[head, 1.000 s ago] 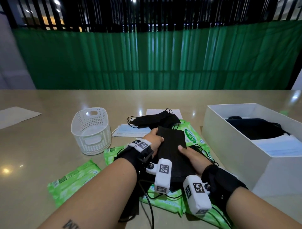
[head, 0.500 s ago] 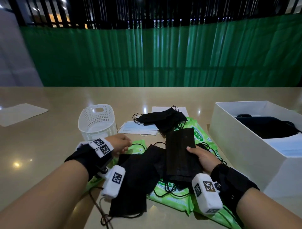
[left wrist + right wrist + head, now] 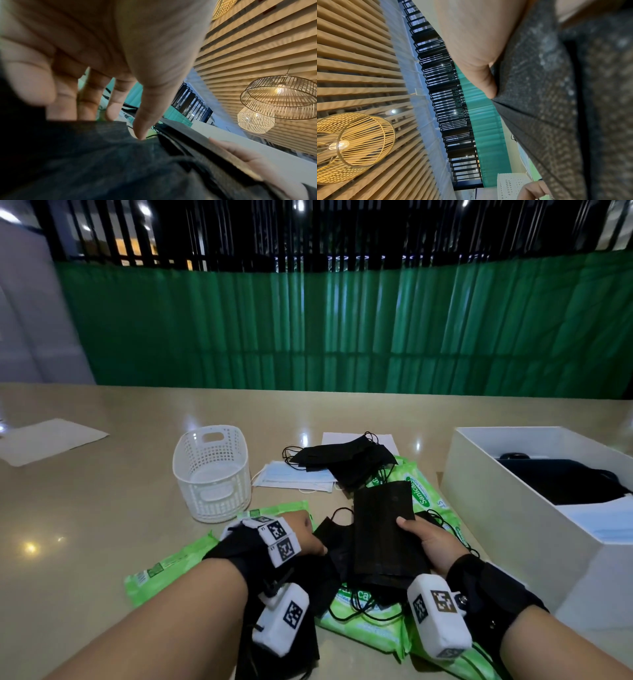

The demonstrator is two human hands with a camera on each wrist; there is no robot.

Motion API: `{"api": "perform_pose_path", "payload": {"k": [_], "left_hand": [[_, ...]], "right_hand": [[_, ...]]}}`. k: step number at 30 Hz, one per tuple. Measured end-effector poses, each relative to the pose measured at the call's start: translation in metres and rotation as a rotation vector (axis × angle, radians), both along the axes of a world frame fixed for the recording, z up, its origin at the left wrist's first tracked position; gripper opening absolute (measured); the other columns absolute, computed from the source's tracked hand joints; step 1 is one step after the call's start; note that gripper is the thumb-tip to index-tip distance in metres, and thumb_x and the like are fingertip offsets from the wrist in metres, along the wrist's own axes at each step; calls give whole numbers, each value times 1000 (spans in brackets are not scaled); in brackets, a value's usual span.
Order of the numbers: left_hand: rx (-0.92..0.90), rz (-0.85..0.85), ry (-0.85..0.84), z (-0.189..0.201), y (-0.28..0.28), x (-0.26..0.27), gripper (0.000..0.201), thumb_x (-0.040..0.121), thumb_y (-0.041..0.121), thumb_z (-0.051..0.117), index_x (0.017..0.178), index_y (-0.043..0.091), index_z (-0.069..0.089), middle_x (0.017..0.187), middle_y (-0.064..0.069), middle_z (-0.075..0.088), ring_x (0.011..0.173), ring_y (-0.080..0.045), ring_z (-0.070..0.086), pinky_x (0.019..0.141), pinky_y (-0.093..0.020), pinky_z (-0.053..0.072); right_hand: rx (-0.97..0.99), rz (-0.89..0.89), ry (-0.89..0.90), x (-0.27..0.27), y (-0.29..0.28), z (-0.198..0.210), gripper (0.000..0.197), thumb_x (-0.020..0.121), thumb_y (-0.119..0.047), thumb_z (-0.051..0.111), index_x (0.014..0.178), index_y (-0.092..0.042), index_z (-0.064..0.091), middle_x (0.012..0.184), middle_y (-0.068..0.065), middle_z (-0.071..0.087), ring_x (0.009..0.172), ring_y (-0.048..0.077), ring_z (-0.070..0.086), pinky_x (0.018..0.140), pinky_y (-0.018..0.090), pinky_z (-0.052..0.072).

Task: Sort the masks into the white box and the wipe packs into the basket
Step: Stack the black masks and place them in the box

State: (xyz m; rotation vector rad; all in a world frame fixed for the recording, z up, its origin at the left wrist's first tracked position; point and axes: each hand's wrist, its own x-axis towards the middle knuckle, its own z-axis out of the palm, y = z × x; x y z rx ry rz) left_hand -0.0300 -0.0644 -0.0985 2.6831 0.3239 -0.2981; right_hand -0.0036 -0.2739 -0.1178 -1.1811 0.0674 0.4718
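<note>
Right hand lifts a stack of black masks while the left pins down the ones that remain.

The right hand (image 3: 430, 541) pinches a flat stack of black masks (image 3: 383, 529), thumb on top and fingers beneath, holding it raised and tilted over the pile just left of the white box (image 3: 507, 508), probably so it can be carried there as one bundle. The left hand (image 3: 305, 534), further left of the box, rests thumb and fingertips on a loose black mask (image 3: 334, 546), fingers nearly straight, seemingly keeping it and its ear loops from trailing up with the stack. Green wipe packs (image 3: 171, 565) lie beneath and around, none yet in the basket (image 3: 214, 470), which stands well left of the box. The box already contains dark and pale blue masks.
</note>
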Motion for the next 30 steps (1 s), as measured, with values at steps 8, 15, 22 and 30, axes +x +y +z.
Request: {"api": "perform_pose_path", "payload": {"k": [8, 15, 22, 30], "left_hand": [[-112, 12, -66, 15, 24, 7, 48, 80, 24, 70, 124, 23, 50, 111, -1, 62, 94, -16, 57, 79, -22, 43], [-641, 27, -241, 52, 46, -7, 16, 90, 4, 56, 91, 19, 60, 97, -11, 66, 86, -25, 65, 82, -37, 54], [-1098, -70, -283, 67, 0, 0, 26, 92, -4, 47, 93, 19, 57, 78, 2, 63, 60, -6, 61, 55, -23, 51], [-1262, 25, -166, 29, -45, 19, 29, 92, -7, 43, 95, 18, 55, 83, 1, 62, 73, -10, 58, 54, -24, 51]], "right_hand": [[-26, 16, -17, 4, -1, -1, 15, 96, -9, 45, 96, -5, 60, 68, 12, 72, 54, 20, 69, 45, 26, 54], [-19, 5, -25, 5, -2, -1, 15, 96, -7, 46, 102, -3, 58, 63, 10, 70, 57, 26, 68, 41, 24, 52], [4, 10, -24, 9, -3, -7, 16, 97, -9, 44, 102, -5, 58, 68, 10, 72, 54, 20, 69, 43, 25, 53], [16, -123, 55, 5, -3, -4, 34, 98, -26, 44, 103, 2, 63, 60, 13, 70, 48, 19, 67, 37, 20, 48]]}}
